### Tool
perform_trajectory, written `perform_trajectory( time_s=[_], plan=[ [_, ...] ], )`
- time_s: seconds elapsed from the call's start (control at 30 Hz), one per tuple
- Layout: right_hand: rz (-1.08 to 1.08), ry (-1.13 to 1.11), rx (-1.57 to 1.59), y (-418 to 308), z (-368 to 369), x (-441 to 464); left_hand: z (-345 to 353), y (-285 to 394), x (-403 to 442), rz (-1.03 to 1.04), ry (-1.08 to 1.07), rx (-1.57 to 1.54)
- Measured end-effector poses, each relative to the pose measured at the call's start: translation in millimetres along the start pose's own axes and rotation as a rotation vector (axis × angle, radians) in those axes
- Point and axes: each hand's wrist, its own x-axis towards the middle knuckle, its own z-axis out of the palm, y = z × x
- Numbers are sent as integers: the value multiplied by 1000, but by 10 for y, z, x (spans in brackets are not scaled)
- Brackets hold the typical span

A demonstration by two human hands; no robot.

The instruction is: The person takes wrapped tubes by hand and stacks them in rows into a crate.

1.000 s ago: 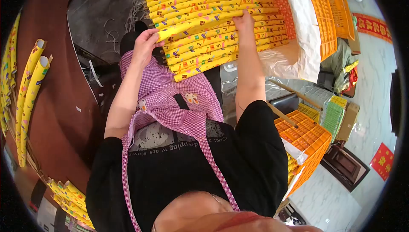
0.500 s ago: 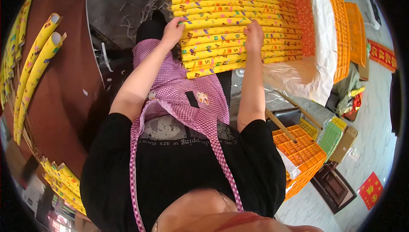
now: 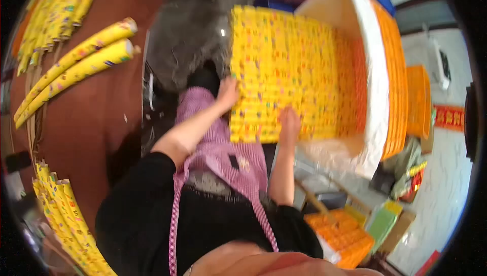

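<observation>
Long yellow patterned rolls point(image 3: 284, 73), apparently wrapping paper, lie side by side in a layer, partly inside a crate with a white plastic liner point(image 3: 373, 63). My left hand point(image 3: 229, 93) is curled at the left ends of the rolls, gripping one near the edge. Further right, my right hand point(image 3: 289, 124) is closed over a roll in the lower part of the layer. Motion blur softens both hands, and their fingertips are partly hidden.
At my left, two loose yellow rolls point(image 3: 76, 68) lie on a reddish-brown table point(image 3: 101, 139), with more rolls at its far left and near end. An orange crate point(image 3: 342, 238) stands at lower right, with wooden sticks point(image 3: 317, 202) beside it. An orange basket point(image 3: 418, 101) stands far right.
The whole view has shifted and turned, so the rolls and crate appear lower. My hands stay at the rolls, left at the ends and right on top.
</observation>
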Motion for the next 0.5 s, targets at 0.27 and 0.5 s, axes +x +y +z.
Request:
perform_trajectory(
  time_s=[0.27, 0.5],
  plan=[
    [177, -25, 329, 53, 164, -168, -82, -95, -94, 75, -44, -102],
    [267, -81, 375, -39, 327, -250, -579, -67, -331, 28, -68, -7]
  ],
)
